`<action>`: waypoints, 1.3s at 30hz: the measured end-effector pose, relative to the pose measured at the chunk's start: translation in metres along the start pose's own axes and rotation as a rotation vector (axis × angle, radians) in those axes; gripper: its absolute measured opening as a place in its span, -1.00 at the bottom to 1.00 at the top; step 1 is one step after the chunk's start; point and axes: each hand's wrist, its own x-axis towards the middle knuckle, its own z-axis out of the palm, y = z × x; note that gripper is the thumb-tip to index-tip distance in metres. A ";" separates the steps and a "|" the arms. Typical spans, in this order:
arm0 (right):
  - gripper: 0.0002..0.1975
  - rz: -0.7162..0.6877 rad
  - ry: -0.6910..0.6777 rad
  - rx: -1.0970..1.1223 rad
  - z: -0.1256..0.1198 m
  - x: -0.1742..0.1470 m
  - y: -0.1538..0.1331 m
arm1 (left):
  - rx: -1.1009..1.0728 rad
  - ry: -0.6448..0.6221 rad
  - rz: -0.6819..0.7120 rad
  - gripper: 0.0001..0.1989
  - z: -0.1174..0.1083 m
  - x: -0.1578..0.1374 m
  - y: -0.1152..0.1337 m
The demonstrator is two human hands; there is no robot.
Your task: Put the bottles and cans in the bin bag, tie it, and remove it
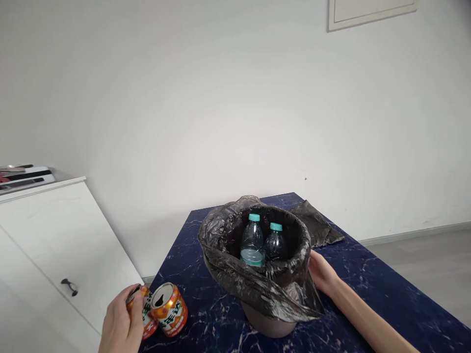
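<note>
A small bin lined with a dark plastic bag stands on a dark blue marbled table. Two clear plastic bottles with teal caps stand inside it. My right hand rests against the bin's right side, touching the bag. At the table's front left corner my left hand grips an orange drink can. A second orange can, opened, lies tilted right beside it.
A folded dark plastic bag lies on the table behind the bin. A white cabinet with a dark handle stands at the left, with flat items on top. A white wall is behind; grey floor at right.
</note>
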 end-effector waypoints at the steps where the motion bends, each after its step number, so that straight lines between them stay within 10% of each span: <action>1: -0.82 0.002 0.001 -0.003 0.000 0.000 0.000 | -0.007 -0.015 -0.001 -0.30 0.000 0.000 0.000; 21: -0.85 0.009 -0.004 -0.012 0.002 0.000 0.000 | 0.003 -0.029 0.065 -0.36 -0.003 -0.005 -0.005; 34: -0.84 0.001 -0.005 -0.001 0.006 0.000 -0.002 | 0.045 -0.177 -0.174 -0.25 -0.017 -0.002 -0.002; 39: -0.84 0.003 -0.019 0.006 0.009 -0.001 -0.002 | 0.093 -0.033 -0.096 -0.29 -0.024 -0.002 0.018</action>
